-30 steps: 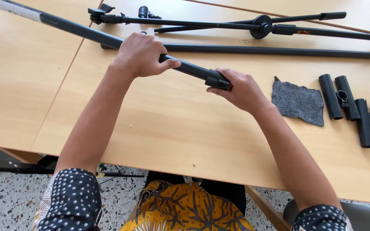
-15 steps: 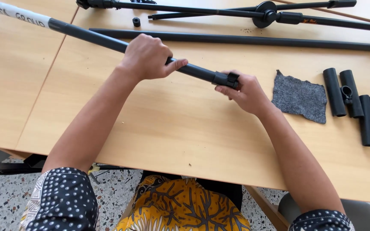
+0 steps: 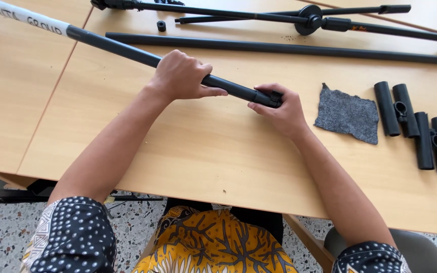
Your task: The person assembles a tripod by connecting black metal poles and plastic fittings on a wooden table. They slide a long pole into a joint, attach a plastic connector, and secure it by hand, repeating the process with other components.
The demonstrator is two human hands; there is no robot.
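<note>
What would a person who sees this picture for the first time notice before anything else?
Most striking is the long black tube lying slantwise across the wooden table, gripped by the left hand at its middle and the right hand at its near end. Right of the hands lie a grey felt patch and two pairs of short black tubes. At the far edge lie more long black rods.

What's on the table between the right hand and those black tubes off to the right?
In the head view, a grey felt cloth lies flat between the right hand and the black tubes, touching neither.
</note>
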